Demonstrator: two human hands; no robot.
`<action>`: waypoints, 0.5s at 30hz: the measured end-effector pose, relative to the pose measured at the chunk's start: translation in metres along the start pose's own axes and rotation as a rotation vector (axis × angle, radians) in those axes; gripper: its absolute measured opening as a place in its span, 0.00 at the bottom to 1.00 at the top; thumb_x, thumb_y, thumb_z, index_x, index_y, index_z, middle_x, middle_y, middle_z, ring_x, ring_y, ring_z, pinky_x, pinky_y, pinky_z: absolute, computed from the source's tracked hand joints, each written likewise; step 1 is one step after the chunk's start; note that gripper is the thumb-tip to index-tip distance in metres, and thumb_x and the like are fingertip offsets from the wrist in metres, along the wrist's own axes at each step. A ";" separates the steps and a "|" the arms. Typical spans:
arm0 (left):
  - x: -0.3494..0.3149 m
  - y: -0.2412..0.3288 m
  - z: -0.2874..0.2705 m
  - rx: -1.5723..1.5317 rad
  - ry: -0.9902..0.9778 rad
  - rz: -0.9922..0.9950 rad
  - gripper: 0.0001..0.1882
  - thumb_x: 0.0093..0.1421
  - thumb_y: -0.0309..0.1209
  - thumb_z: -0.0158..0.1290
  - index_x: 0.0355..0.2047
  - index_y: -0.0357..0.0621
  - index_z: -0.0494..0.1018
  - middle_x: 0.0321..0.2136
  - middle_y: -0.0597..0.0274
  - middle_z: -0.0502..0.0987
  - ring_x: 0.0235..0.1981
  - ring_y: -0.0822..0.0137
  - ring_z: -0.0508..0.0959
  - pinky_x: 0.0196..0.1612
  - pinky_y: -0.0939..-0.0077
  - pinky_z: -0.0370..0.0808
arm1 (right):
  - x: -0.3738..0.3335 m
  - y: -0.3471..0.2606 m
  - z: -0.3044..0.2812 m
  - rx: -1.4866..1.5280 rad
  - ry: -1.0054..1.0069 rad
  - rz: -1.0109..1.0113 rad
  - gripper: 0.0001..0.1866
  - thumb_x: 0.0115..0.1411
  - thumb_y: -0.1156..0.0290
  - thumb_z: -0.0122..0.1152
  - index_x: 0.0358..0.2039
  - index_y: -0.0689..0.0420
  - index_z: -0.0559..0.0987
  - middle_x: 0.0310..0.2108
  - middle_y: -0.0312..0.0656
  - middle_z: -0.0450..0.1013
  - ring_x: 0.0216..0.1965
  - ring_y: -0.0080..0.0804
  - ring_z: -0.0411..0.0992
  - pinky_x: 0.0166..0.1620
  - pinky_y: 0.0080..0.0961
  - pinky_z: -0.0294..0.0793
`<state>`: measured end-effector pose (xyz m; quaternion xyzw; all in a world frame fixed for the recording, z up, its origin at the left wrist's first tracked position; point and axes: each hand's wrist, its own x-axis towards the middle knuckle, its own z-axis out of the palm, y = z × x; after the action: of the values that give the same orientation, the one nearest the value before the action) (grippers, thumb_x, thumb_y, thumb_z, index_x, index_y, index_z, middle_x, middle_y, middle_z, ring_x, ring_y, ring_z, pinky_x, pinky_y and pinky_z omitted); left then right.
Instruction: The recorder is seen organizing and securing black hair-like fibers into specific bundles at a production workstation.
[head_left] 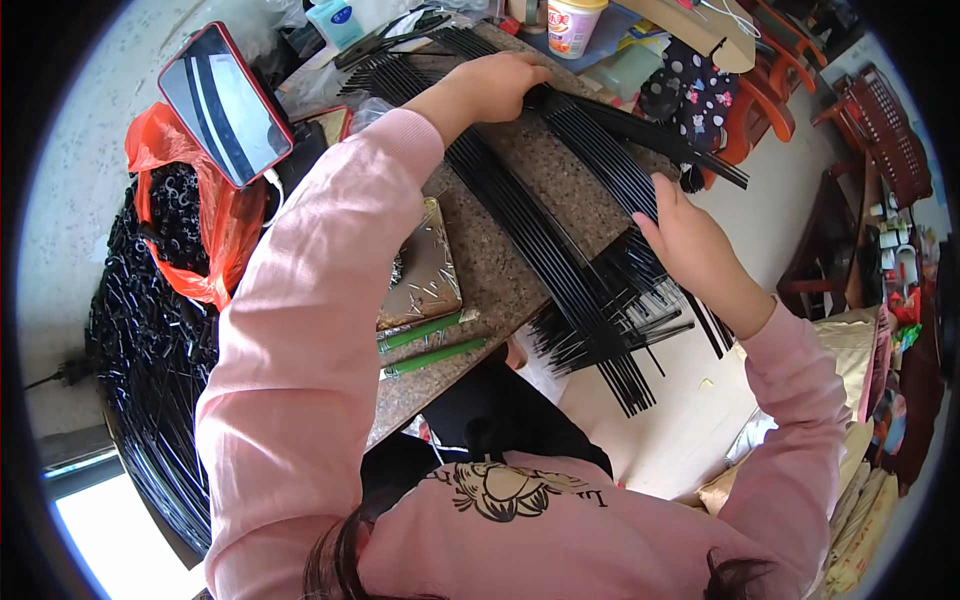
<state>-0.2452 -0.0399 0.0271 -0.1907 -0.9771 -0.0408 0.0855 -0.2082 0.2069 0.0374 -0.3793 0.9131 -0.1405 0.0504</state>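
Observation:
A flat bundle of thin black rods [605,150] slants across the far right of the table between my two hands. My left hand [505,85] is closed at its far end, with fingertips curled over and partly hidden. Toward the near end, my right hand [695,245] grips the bundle's edge; the thumb shows, while other fingers are partly out of sight. Another long row of black rods [510,215] lies to the left, its near ends jutting past the table edge. Shorter black rods [570,335] with pale ends lie crosswise under it.
On the left, a phone [225,105] leans above an orange plastic bag [220,240] of small black parts, beside a big heap of black pieces [145,310]. A tray with metal pins [430,270] and green sticks [435,355] lie nearby. A cup [573,28] stands at the back.

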 end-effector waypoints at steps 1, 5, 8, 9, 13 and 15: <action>0.000 0.000 0.000 -0.004 -0.005 0.000 0.22 0.37 0.18 0.41 0.38 0.40 0.62 0.37 0.54 0.63 0.39 0.57 0.63 0.41 0.73 0.62 | 0.001 0.000 0.000 0.003 -0.005 0.002 0.19 0.49 0.69 0.44 0.38 0.68 0.56 0.30 0.54 0.62 0.27 0.48 0.64 0.28 0.31 0.64; -0.001 0.000 -0.001 0.023 0.024 0.001 0.22 0.37 0.18 0.40 0.38 0.41 0.62 0.37 0.54 0.64 0.39 0.58 0.64 0.41 0.73 0.62 | 0.002 -0.001 -0.006 -0.041 -0.026 0.007 0.20 0.48 0.68 0.46 0.39 0.67 0.56 0.31 0.54 0.62 0.27 0.48 0.64 0.28 0.31 0.64; 0.000 -0.001 -0.002 0.029 0.026 0.005 0.22 0.38 0.18 0.40 0.38 0.41 0.62 0.37 0.55 0.64 0.39 0.58 0.64 0.41 0.73 0.62 | 0.002 0.002 -0.005 -0.022 -0.023 -0.015 0.21 0.47 0.68 0.47 0.39 0.66 0.56 0.32 0.54 0.62 0.29 0.48 0.63 0.30 0.31 0.64; 0.000 -0.002 -0.002 0.035 0.019 0.015 0.21 0.38 0.18 0.40 0.37 0.41 0.62 0.36 0.55 0.64 0.39 0.58 0.64 0.41 0.73 0.62 | 0.001 0.005 -0.004 0.009 -0.001 -0.028 0.21 0.47 0.68 0.47 0.39 0.66 0.56 0.32 0.54 0.62 0.30 0.48 0.63 0.31 0.31 0.63; 0.000 -0.001 0.001 0.049 0.055 0.010 0.21 0.38 0.18 0.40 0.37 0.42 0.62 0.36 0.55 0.64 0.39 0.58 0.64 0.41 0.73 0.62 | -0.002 0.013 -0.004 0.158 0.067 -0.132 0.27 0.41 0.71 0.54 0.41 0.66 0.57 0.34 0.53 0.62 0.35 0.43 0.63 0.37 0.27 0.61; -0.002 0.000 -0.002 0.094 0.124 0.065 0.17 0.37 0.20 0.43 0.33 0.40 0.64 0.34 0.55 0.65 0.37 0.59 0.65 0.39 0.73 0.63 | -0.005 0.016 -0.008 0.173 0.068 -0.134 0.28 0.39 0.72 0.55 0.41 0.66 0.57 0.34 0.52 0.63 0.35 0.42 0.63 0.38 0.26 0.61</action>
<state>-0.2428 -0.0409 0.0287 -0.2154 -0.9639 -0.0040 0.1562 -0.2170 0.2230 0.0398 -0.4289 0.8713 -0.2347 0.0424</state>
